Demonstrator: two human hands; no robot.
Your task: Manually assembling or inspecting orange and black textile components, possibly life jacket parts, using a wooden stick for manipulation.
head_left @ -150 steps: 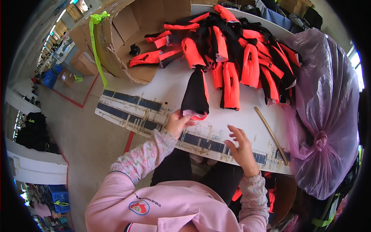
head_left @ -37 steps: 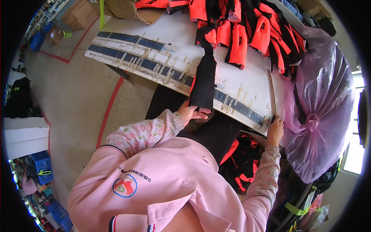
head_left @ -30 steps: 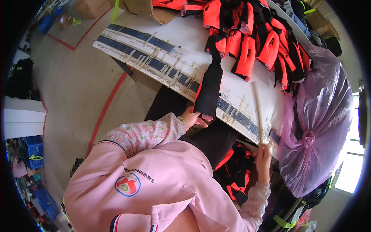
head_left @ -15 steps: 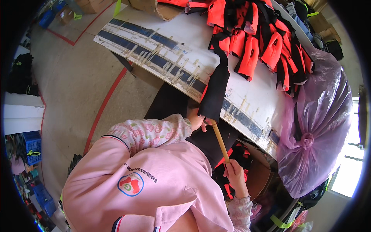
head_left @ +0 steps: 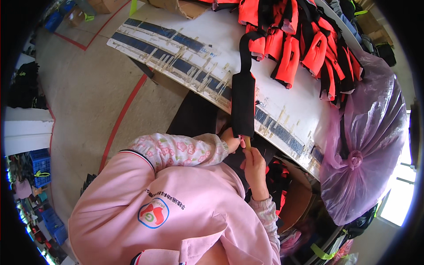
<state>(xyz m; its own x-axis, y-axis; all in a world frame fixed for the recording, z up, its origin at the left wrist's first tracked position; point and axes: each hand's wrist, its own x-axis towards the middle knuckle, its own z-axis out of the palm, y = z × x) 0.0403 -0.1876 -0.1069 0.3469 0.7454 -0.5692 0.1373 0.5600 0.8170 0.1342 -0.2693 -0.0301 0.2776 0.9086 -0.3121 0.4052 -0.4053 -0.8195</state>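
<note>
A black fabric tube (head_left: 243, 104) with an orange-red edge lies over the front edge of the table, its near end hanging off toward me. From its far end a black strap (head_left: 246, 53) runs up to the pile of orange-and-black fabric pieces (head_left: 287, 59). At the near end, my left hand (head_left: 230, 140) is closed on the tube's mouth. My right hand (head_left: 255, 170) grips a yellowish wooden stick (head_left: 247, 143) close below that mouth. Only a short length of the stick shows; the rest appears to be inside the tube.
The white table (head_left: 212, 33) has worn tape strips along its front edge. A knotted purple plastic bag (head_left: 366, 154) bulges at its right end. Below the table, an open cardboard box (head_left: 296, 198) holds orange-and-black pieces. Another carton (head_left: 189, 8) stands on the far side.
My right hand has moved up and away from me, and the stick has gone up into the tube. The tube now lies straighter, its strap stretched out above it.
</note>
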